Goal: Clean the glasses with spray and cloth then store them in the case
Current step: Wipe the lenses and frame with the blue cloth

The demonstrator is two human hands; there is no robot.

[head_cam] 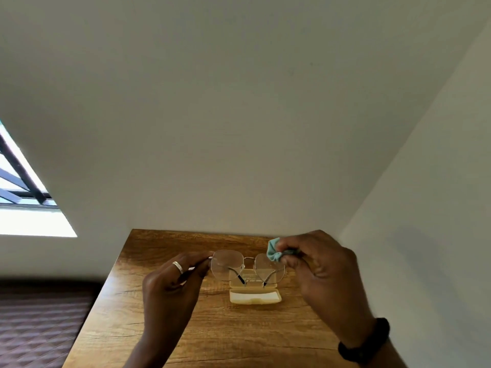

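Thin-rimmed glasses [247, 265] with clear lenses are held up above the wooden table [164, 261], their temples folded behind the lenses. My left hand [170, 282] pinches the frame at its left end. My right hand [318, 264] grips a bunched light-blue cloth [275, 252] pressed on the upper corner of the right lens. Below the glasses an open cream-coloured case [255, 297] lies on the table, partly seen through the lenses. No spray bottle is in view.
The table stands in a corner, with white walls [239, 128] behind and to the right. A window [24, 197] is at the left. Dark quilted fabric [39, 328] lies left of the table's edge.
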